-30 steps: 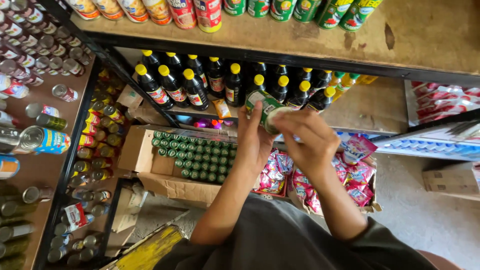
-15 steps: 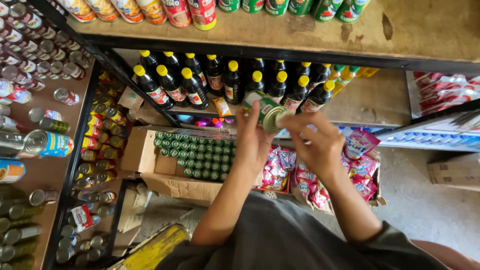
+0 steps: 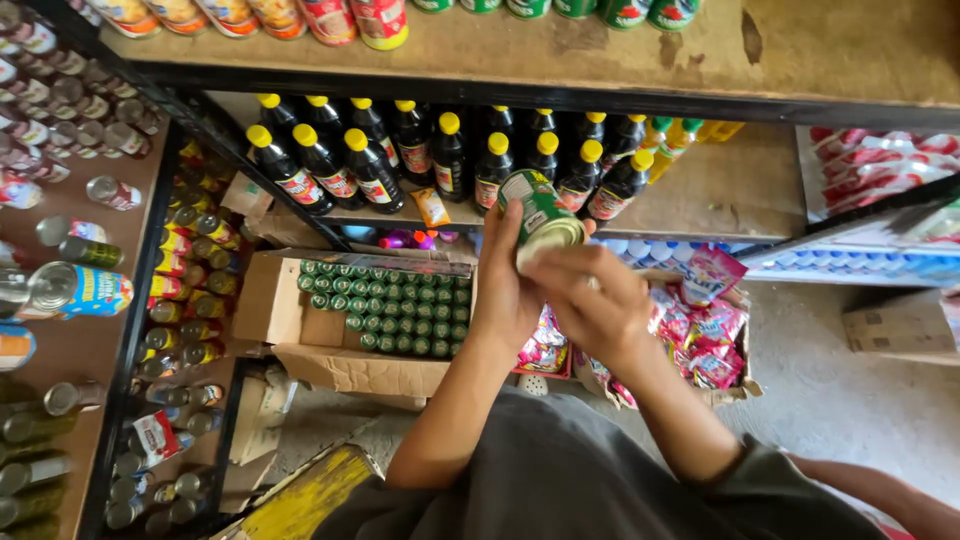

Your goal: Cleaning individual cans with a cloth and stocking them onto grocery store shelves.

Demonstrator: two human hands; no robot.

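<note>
The left hand [image 3: 505, 290] grasps a green-labelled tin can [image 3: 541, 216] around its side, tilted, metal end facing near. The right hand [image 3: 590, 305] has its fingers curled over the can's metal end, touching it. The can is held in front of the dark yellow-capped sauce bottles [image 3: 440, 150], above the cardboard box of green-capped bottles [image 3: 385, 305].

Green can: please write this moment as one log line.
left hand: holds green can | right hand: touches can end | front: dark bottles
</note>
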